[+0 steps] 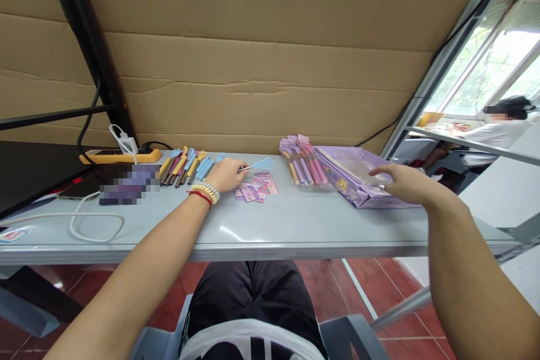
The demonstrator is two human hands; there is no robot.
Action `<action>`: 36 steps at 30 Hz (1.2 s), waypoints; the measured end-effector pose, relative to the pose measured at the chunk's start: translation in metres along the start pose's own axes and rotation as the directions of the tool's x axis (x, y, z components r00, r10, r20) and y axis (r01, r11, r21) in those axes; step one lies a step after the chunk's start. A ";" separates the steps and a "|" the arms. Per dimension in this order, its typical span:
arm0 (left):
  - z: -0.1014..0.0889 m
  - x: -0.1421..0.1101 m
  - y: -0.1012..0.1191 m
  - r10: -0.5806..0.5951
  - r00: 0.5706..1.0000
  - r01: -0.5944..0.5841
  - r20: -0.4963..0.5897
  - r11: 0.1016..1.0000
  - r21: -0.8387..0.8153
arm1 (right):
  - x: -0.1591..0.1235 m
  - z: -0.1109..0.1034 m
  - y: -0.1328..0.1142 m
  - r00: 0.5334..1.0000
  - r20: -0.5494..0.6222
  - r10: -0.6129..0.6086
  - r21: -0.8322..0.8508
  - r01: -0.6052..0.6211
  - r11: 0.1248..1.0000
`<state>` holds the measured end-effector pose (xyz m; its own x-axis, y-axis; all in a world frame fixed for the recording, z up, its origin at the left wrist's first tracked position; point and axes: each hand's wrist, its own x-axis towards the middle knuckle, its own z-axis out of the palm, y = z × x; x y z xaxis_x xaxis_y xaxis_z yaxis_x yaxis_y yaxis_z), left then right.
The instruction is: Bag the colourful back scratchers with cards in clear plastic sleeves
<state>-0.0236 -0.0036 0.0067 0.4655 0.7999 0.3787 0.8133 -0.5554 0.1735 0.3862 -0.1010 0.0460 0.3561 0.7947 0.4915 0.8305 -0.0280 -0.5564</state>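
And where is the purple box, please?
In the head view, the purple box lies on the table, right of centre, beneath the right hand and just right of the bundled colourful sticks.

The single, head-worn view looks from above and behind the near edge of the table [320, 228], facing forward and down toward the cardboard [261, 62] beyond the far edge. It is close, taking in the left hand [228, 174], the right hand [403, 183] and, below the near edge, the lap [251, 295].
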 end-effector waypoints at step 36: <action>0.001 0.008 -0.017 -0.312 0.748 0.212 -0.586 0.949 -0.234 | -0.025 0.153 -0.137 0.562 0.138 -0.815 0.214 0.787 0.579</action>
<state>-0.0334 0.0125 0.0059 -0.1097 0.6384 0.7618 0.7886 -0.4107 0.4576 0.1978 -0.0242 0.0079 -0.5362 0.5532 0.6375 0.6689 0.7392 -0.0789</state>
